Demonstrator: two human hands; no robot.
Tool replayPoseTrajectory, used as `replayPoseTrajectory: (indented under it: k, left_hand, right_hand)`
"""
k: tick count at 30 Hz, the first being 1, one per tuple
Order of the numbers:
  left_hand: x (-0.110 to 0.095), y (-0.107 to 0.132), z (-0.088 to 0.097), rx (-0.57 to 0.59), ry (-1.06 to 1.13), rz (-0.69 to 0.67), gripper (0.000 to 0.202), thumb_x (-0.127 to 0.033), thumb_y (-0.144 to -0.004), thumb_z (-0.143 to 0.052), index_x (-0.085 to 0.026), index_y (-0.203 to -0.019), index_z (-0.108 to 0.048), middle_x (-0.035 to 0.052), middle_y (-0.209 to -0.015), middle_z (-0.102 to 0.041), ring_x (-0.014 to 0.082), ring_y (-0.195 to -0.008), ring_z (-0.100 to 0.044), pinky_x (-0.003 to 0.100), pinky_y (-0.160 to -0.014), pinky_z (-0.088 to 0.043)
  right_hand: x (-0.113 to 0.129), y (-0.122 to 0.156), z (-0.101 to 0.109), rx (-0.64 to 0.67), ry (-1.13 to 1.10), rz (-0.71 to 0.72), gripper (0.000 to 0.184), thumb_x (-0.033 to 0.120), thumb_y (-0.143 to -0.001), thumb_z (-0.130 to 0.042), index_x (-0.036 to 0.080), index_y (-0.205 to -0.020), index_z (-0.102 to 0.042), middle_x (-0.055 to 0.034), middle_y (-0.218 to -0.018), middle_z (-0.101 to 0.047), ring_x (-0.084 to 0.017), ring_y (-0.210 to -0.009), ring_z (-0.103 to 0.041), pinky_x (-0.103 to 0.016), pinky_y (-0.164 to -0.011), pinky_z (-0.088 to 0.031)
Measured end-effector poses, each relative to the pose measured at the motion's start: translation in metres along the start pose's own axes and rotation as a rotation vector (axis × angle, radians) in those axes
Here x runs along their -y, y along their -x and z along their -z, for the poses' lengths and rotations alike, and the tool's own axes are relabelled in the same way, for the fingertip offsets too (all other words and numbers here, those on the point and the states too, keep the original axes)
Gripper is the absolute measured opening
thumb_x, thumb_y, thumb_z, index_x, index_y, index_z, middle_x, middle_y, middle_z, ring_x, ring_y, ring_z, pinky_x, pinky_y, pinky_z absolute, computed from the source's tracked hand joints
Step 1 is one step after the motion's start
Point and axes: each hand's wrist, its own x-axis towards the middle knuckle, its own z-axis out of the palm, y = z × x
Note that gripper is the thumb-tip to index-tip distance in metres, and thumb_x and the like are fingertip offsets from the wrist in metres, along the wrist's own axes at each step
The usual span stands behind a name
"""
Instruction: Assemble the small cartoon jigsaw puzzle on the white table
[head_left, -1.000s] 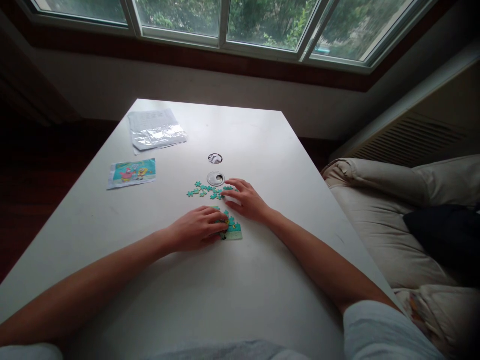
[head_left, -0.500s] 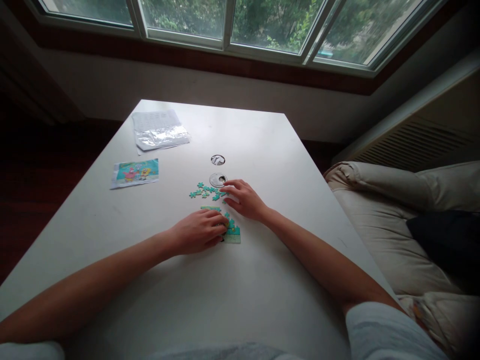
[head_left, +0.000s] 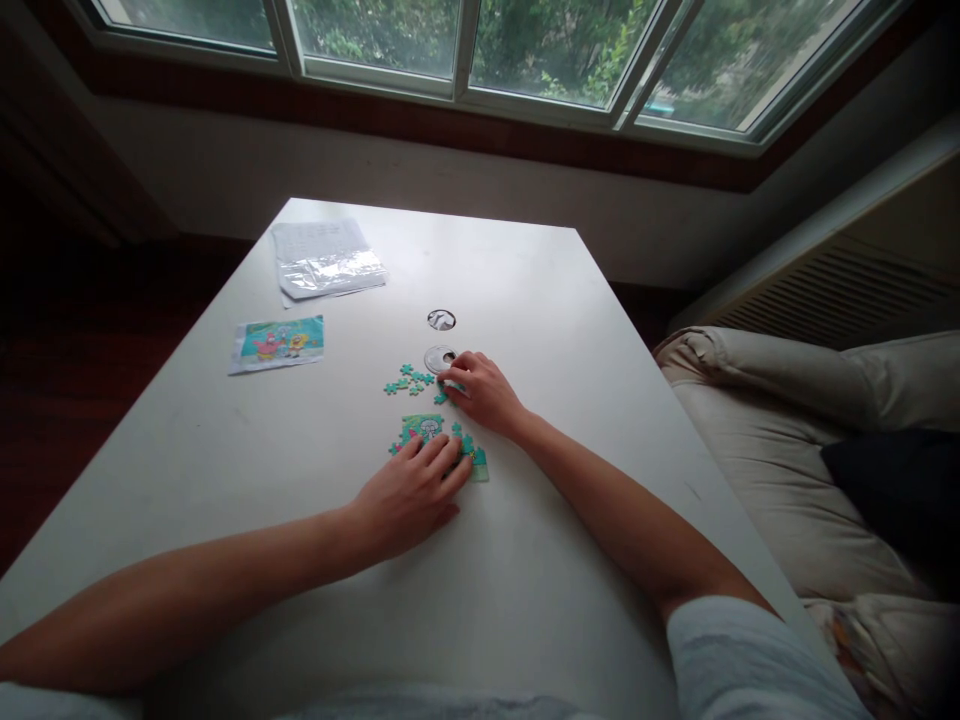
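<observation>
A partly joined jigsaw puzzle [head_left: 422, 426] with cartoon figures lies on the white table in front of me. My left hand [head_left: 411, 492] rests over its lower part, fingers spread and lying flat, so much of the picture is covered. Beyond it are several loose teal puzzle pieces [head_left: 409, 380] in a cluster. My right hand [head_left: 484, 393] reaches over the right side of that cluster, its fingers apart and bent down among the pieces. A round grommet cover [head_left: 435, 359] in the table touches or nearly touches its fingertips.
A printed cartoon picture sheet [head_left: 277, 345] lies to the left. Behind it sit papers in a clear plastic sleeve [head_left: 326, 262]. A round hole [head_left: 442, 320] with a metallic rim is farther back in the white table [head_left: 555, 560]. A cushioned beige sofa [head_left: 750, 480] stands on the right.
My left hand has drawn back toward me, uncovering more of the joined puzzle's upper part. My right hand has shifted slightly over the loose pieces. The whole view has moved a little.
</observation>
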Motion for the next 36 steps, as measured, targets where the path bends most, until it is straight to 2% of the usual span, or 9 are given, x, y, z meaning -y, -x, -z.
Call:
replayPoseTrajectory:
  k: [7, 14, 25, 36]
  left_hand:
    - [-0.011, 0.004, -0.002, 0.044, 0.025, 0.042, 0.063, -0.045, -0.097, -0.057, -0.014, -0.15, -0.041, 0.02, -0.159, -0.038, 0.0353, -0.147, -0.035, 0.052, -0.116, -0.031]
    - [-0.033, 0.015, -0.006, 0.076, 0.034, 0.062, 0.063, -0.051, -0.099, -0.051, -0.017, -0.152, -0.04, 0.0196, -0.163, -0.032, 0.0368, -0.149, -0.033, 0.057, -0.115, -0.033]
    - [-0.03, 0.013, -0.007, 0.046, 0.039, 0.019, 0.06, -0.048, -0.1, -0.049, -0.017, -0.151, -0.041, 0.0189, -0.162, -0.034, 0.0362, -0.149, -0.034, 0.055, -0.115, -0.032]
    - [-0.028, 0.012, -0.007, 0.028, 0.059, -0.009, 0.058, -0.047, -0.1, -0.05, -0.017, -0.15, -0.042, 0.0193, -0.162, -0.034, 0.0363, -0.148, -0.034, 0.054, -0.115, -0.032]
  right_hand:
    - [0.004, 0.006, 0.003, 0.006, 0.012, -0.034, 0.017, 0.023, -0.097, -0.06, 0.024, -0.11, -0.071, -0.0086, -0.108, -0.063, -0.024, -0.102, -0.052, -0.039, -0.092, -0.045]
    - [0.008, 0.006, 0.004, 0.017, 0.017, -0.045, 0.017, 0.024, -0.098, -0.058, 0.024, -0.109, -0.07, -0.0089, -0.108, -0.064, -0.025, -0.103, -0.052, -0.039, -0.092, -0.044]
    - [0.006, 0.004, 0.007, 0.061, -0.039, -0.106, 0.011, 0.023, -0.092, -0.065, 0.024, -0.102, -0.068, -0.0074, -0.109, -0.061, -0.025, -0.104, -0.052, -0.039, -0.093, -0.044]
    - [0.004, 0.006, 0.003, -0.006, -0.063, -0.088, 0.014, 0.021, -0.093, -0.061, 0.024, -0.103, -0.069, -0.0074, -0.107, -0.064, -0.024, -0.102, -0.054, -0.039, -0.092, -0.044]
